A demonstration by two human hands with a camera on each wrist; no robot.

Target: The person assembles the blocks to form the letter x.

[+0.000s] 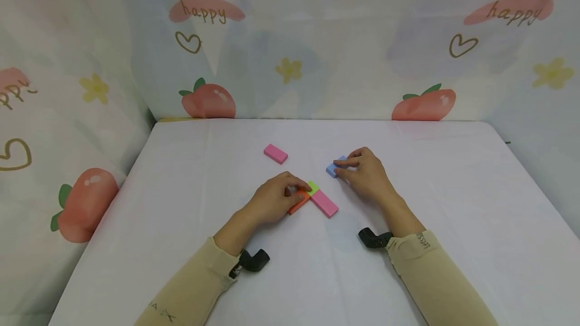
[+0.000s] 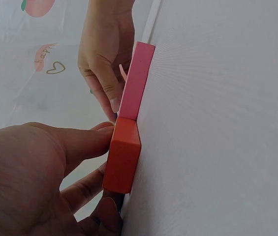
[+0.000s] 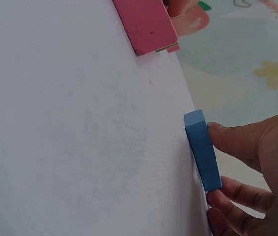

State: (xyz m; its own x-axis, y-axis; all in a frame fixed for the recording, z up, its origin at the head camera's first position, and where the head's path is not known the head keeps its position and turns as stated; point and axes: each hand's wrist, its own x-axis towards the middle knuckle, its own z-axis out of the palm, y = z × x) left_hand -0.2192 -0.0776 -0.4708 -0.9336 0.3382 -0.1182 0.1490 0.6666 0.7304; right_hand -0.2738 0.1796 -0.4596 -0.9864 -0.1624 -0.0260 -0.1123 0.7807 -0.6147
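My left hand [image 1: 275, 196] holds an orange block [image 1: 299, 202] between thumb and fingers, its index fingertip at a yellow-green block [image 1: 312, 187]. A pink block [image 1: 324, 203] lies flat against the orange and green ones, forming an angled figure on the white table. To the right, my right hand [image 1: 366, 172] pinches a blue block [image 1: 333, 170] with its thumb and fingers. In the right wrist view the blue block [image 3: 202, 150] is low over or on the tabletop; contact cannot be told. The left wrist view shows the orange block's end [image 2: 122, 155] beside the thumb.
Another pink block [image 1: 275, 154] lies apart, farther back on the white tabletop [image 1: 204, 165]. A patterned cloth [image 1: 335, 64] hangs behind the table's far edge and along its left side. Black wrist mounts [image 1: 255, 260] stick out at both sleeves.
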